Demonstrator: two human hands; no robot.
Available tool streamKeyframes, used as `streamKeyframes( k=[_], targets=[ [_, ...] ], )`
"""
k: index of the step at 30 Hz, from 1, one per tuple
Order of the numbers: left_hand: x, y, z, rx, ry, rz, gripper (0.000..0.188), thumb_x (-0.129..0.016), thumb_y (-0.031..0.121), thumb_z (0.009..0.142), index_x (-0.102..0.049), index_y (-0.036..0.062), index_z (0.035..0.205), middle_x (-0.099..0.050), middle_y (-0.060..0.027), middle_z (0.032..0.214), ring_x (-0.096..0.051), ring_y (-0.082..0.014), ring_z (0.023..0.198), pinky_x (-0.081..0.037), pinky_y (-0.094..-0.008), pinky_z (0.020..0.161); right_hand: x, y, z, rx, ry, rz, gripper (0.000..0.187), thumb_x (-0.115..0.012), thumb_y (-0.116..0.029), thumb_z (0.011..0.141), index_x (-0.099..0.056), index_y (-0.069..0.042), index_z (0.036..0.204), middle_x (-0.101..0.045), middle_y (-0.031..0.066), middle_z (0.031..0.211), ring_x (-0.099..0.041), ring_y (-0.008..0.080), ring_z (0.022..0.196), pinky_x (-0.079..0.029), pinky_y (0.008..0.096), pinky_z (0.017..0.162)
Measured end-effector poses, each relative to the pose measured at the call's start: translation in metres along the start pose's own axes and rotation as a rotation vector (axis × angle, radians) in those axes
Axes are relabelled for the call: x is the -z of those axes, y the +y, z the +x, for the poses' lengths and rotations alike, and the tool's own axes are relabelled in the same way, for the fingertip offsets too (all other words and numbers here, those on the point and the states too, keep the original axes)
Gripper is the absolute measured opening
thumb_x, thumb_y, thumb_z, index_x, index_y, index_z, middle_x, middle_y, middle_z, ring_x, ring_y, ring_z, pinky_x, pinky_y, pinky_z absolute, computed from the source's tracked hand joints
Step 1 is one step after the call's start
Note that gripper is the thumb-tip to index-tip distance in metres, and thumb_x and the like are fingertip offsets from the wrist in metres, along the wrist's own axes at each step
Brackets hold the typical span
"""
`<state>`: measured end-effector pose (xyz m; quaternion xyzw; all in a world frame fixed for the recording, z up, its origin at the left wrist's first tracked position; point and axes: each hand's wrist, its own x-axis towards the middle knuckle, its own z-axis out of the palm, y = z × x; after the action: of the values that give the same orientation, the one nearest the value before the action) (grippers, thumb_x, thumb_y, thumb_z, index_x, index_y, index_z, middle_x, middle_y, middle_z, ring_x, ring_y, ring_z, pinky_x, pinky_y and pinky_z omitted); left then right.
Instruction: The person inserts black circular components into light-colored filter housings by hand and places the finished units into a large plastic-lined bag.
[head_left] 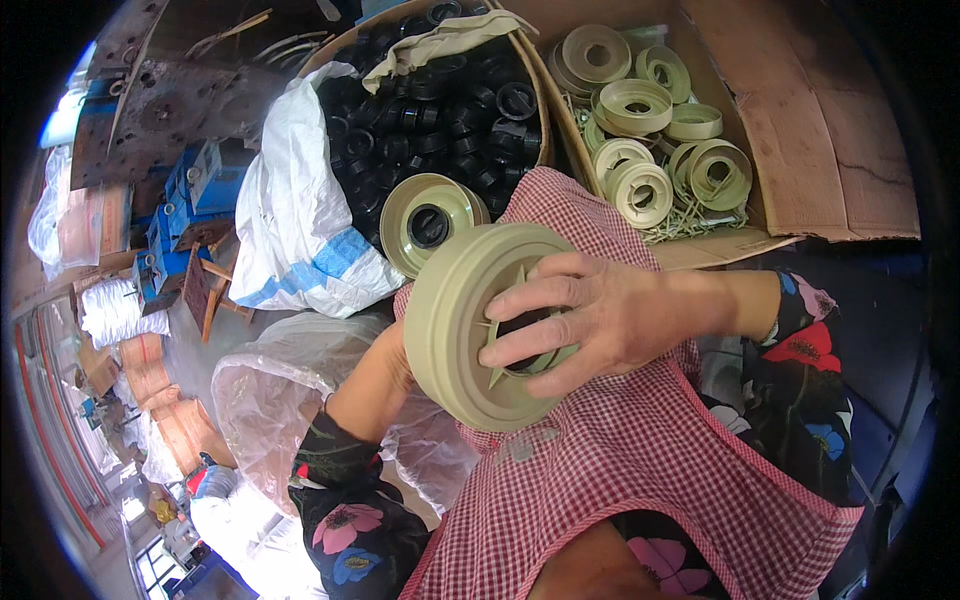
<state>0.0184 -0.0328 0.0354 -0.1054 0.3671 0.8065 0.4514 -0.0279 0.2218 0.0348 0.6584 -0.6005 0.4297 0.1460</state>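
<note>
In front of my apron I hold a large olive-green round plastic part, tilted with its ribbed face toward my right hand. My left hand grips it from the left side, its fingers hidden behind the rim. My right hand lies over the middle, its fingers bent into the central hole. Something dark shows in that hole, mostly covered by the fingers; I cannot tell what it is. Just beyond is a second olive part with a black plastic ring in its centre.
A box at the back holds many black plastic rings, with a cloth strip on top. To its right, a cardboard box contains several olive parts. A white woven sack and clear plastic bag are at the left.
</note>
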Motion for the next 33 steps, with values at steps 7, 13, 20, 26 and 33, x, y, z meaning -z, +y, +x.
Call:
streamKeyframes(
  k=[7,13,20,26,33],
  targets=[
    [-0.021,0.023,-0.001,-0.222,0.336,0.650,0.051,-0.062,0.026,0.089,-0.045,-0.0021,0.128,-0.060,-0.0109,0.113,-0.058,-0.0157,0.099,-0.049,-0.0293,0.085,-0.003,-0.010,0.004,-0.700,0.236,0.473,0.054,-0.051,-0.028,0.093,-0.034,-0.005,0.139,-0.037,0.0176,0.140,-0.044,0.0285,0.121,-0.036,0.0407,0.103],
    [-0.038,0.057,0.009,-0.280,0.408,1.180,0.060,-0.059,0.037,0.086,-0.042,-0.0052,0.126,-0.058,-0.0201,0.112,-0.060,-0.0229,0.098,-0.048,-0.0324,0.084,-0.002,0.038,-0.013,-1.322,0.083,1.508,0.044,-0.043,-0.038,0.097,-0.054,0.002,0.113,-0.063,0.0125,0.084,-0.060,0.0155,0.066,-0.050,0.0257,0.060],
    [0.052,0.029,0.041,-0.010,1.034,1.887,0.062,-0.061,0.040,0.082,-0.042,-0.0035,0.123,-0.054,-0.0305,0.109,-0.059,-0.0415,0.096,-0.048,-0.0445,0.085,-0.007,0.138,-0.156,-1.716,0.218,0.360,0.045,-0.053,-0.041,0.089,-0.065,0.002,0.084,-0.063,0.0099,0.070,-0.061,0.0190,0.060,-0.048,0.0301,0.055],
    [0.073,0.039,0.040,0.090,1.013,1.854,0.062,-0.054,0.049,0.086,-0.047,-0.0029,0.119,-0.056,-0.0304,0.105,-0.060,-0.0432,0.091,-0.048,-0.0472,0.082,-0.098,0.146,-0.288,-2.195,-0.040,0.131,0.066,-0.060,-0.052,0.079,-0.061,0.006,0.109,-0.062,0.0272,0.105,-0.060,0.0356,0.104,-0.046,0.0385,0.090],
    [0.175,0.139,0.072,-0.228,1.211,1.896,0.035,-0.062,0.020,0.082,-0.060,0.0056,0.113,-0.061,-0.0208,0.109,-0.058,-0.0370,0.101,-0.047,-0.0416,0.087,-0.117,0.141,-0.274,-2.263,-0.152,-0.285,0.078,-0.063,-0.059,0.074,-0.050,0.005,0.117,-0.059,0.0260,0.114,-0.059,0.0366,0.106,-0.046,0.0406,0.090]
  ],
)
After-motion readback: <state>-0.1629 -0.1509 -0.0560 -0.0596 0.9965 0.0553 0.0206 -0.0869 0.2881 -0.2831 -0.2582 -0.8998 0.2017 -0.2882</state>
